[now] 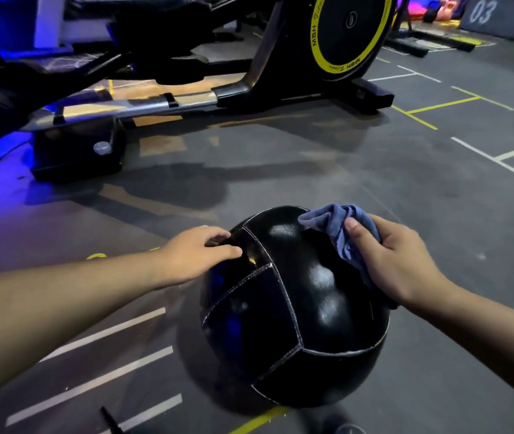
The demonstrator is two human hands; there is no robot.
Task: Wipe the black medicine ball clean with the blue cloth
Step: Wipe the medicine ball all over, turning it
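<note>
— One big worry first: the gym floor (422, 220). It looks smooth under the black medicine ball (299, 308), which seems to sit on it right in front of the person. A hard sideways wipe could set the ball rolling.

— Rolling towards what?

— The elliptical trainer (353, 29) stands beyond the ball, well apart from it. A runaway ball would probably end up against that.

— Isn't the ball held?

— Only lightly, I think. The left hand (191, 255) lies on the ball's upper left. Its fingers are bent, with the tips at a white seam (259, 242), but I cannot tell whether they pinch anything. Glossy, round skin gives little purchase, so that hand could slide.

— And the other?

— The right hand (403, 261) is on the ball's upper right. Its fingers and thumb are closed round the bunched blue cloth (334, 223), pressing it to the ball. Bunched like that, little fabric meets the surface, so patches may get missed. The underside is the likeliest, unless the ball is turned.
</note>
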